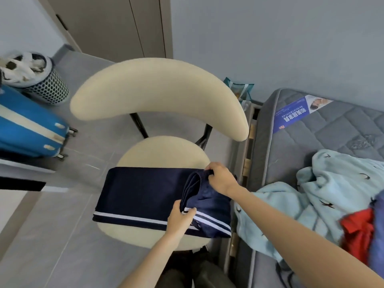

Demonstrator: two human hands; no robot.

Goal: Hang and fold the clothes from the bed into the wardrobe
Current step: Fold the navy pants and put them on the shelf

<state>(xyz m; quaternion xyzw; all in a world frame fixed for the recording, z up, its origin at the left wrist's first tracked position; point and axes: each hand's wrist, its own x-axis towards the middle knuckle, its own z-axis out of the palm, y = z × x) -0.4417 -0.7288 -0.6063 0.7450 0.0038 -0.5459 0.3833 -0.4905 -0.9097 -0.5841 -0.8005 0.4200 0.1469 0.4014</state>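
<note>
A navy garment with white stripes point(141, 192) lies across the seat of a cream chair point(160, 94). Its right end is lifted and doubled over. My left hand point(179, 218) pinches the striped near edge of that fold. My right hand point(221, 178) grips the far edge of the same fold. On the bed point(324, 129) to the right lies a pale blue patterned cloth point(324, 183), with a red garment point(359, 231) and a blue one point(377, 235) at the frame's right edge. Grey wardrobe doors point(116, 23) stand shut at the back.
A blue suitcase point(27, 125) lies on the floor at left, with a perforated laundry basket point(41, 80) full of clothes behind it. A teal bag point(239, 90) is wedged between the chair and the bed. Grey tiled floor surrounds the chair.
</note>
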